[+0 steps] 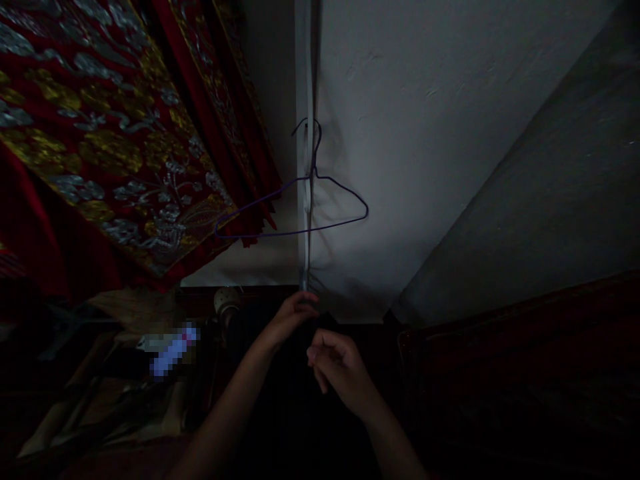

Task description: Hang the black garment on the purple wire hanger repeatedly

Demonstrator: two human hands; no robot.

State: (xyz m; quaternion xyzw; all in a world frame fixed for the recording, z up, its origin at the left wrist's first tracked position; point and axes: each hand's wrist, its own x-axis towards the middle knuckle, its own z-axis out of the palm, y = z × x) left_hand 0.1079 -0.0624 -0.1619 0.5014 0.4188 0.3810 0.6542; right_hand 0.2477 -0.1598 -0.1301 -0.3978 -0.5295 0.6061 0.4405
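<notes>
My left hand (291, 320) is at the lower middle, its fingers stretched out and slightly bent beside the foot of a pale vertical strip (302, 260). I see nothing held in it. Close by on the right is my right hand (343, 365), with fingers curled in and the thumb pressed to the forefinger. Whether something small is pinched there I cannot make out. Dark cloth (295, 413) lies below and between both hands. Above them, apart from either hand, a thin purple wire clothes hanger (270, 235) hangs in front of the strip.
Red cloth with gold and silver embroidery (115, 150) hangs at the upper left. A pale wall (400, 133) rises behind the hanger. Low on the left stands a wooden frame (55, 420) beside a blurred bluish patch (173, 353). Dark red fabric (525, 333) lies at the right.
</notes>
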